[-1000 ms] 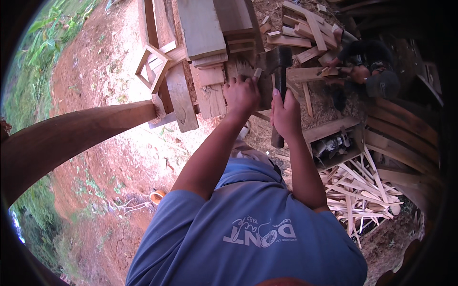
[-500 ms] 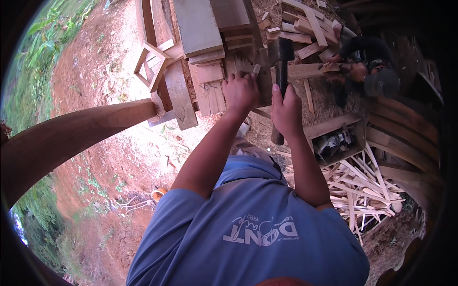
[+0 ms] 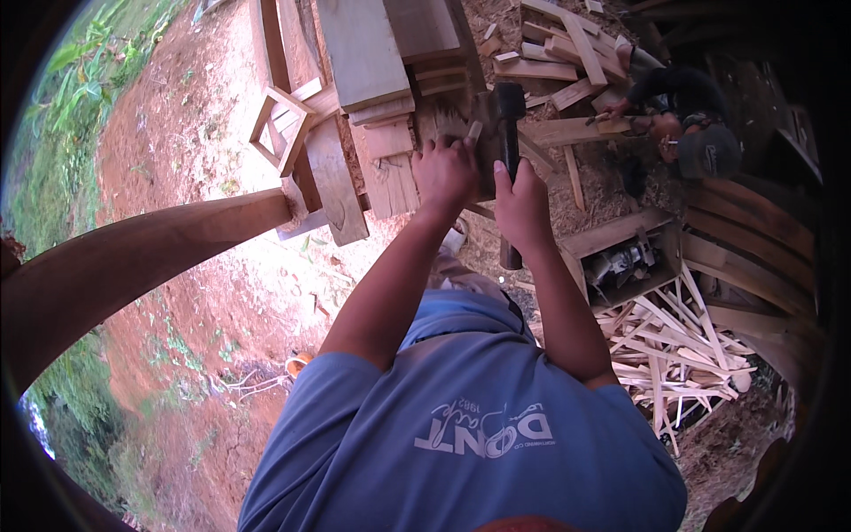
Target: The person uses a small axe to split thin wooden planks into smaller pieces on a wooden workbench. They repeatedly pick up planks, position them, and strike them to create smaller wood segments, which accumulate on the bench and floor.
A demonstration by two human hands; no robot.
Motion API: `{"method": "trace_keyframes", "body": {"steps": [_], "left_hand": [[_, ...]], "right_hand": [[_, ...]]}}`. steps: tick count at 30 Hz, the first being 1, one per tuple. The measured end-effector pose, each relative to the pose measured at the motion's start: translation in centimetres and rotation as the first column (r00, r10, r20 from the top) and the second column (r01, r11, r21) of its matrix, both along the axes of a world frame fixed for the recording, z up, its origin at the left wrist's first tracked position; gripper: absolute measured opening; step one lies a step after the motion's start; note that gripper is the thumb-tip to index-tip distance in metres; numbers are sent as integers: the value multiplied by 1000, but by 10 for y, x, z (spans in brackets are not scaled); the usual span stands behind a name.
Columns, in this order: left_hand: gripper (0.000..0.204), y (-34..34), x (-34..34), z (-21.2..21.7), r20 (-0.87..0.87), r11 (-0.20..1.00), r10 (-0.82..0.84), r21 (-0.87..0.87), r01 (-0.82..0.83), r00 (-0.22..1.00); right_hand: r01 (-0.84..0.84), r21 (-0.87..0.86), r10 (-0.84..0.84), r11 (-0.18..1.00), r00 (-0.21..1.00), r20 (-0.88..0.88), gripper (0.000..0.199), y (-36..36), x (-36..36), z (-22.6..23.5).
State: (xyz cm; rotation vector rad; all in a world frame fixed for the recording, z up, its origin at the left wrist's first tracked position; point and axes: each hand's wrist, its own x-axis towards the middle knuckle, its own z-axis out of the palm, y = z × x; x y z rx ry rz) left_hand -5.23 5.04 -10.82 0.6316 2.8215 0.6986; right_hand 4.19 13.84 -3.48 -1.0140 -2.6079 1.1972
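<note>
My left hand [image 3: 446, 177] rests closed on the near end of the wood stack, fingers curled round a short pale handle-like piece [image 3: 474, 131]. Its upper end sticks out past my fingers; the rest is hidden. In my right hand [image 3: 523, 208] is a mallet [image 3: 509, 105] with a dark, blocky head and a long dark handle. The fingers wrap the handle, with the thumb along it. The mallet's head is just to the right of the pale piece, apart from it in the picture. Under my left hand lies a rough-ended wooden block [image 3: 436, 122].
Stacked planks [image 3: 362, 58] stand ahead, with a small wooden frame [image 3: 282, 131] at their left. A curved beam [image 3: 160, 235] crosses the left side. Another person [image 3: 687, 102] crouches at right, holding a board [image 3: 567, 131]. Nearer are a wooden box [image 3: 620, 235] and scattered offcuts [image 3: 678, 355].
The mallet and my right hand have shifted a little left, with the head slightly nearer to me. My left hand stays almost in place. The other person's head has moved slightly.
</note>
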Motion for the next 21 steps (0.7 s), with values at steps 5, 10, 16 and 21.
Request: {"method": "trace_keyframes", "body": {"steps": [5,10,16,21], "left_hand": [[42,-2,0,-2,10,999,10,-32,-10,1000],[41,-3,2,-3,-9,1000,1,0,-1,1000],[42,-1,1,-4,12,1000,12,-21,-12,1000],[41,-2,-1,-2,16,995,-39,-96,40,999]], "right_hand": [[119,-278,-129,953,991,-18,33,-5,-5,20],[122,-186,-115,975,992,51,34,-7,-4,-8],[170,-443,-208,880,977,-40,30,-1,-2,34],[187,-598,-241,780,970,-12,26,1,19,51]]}}
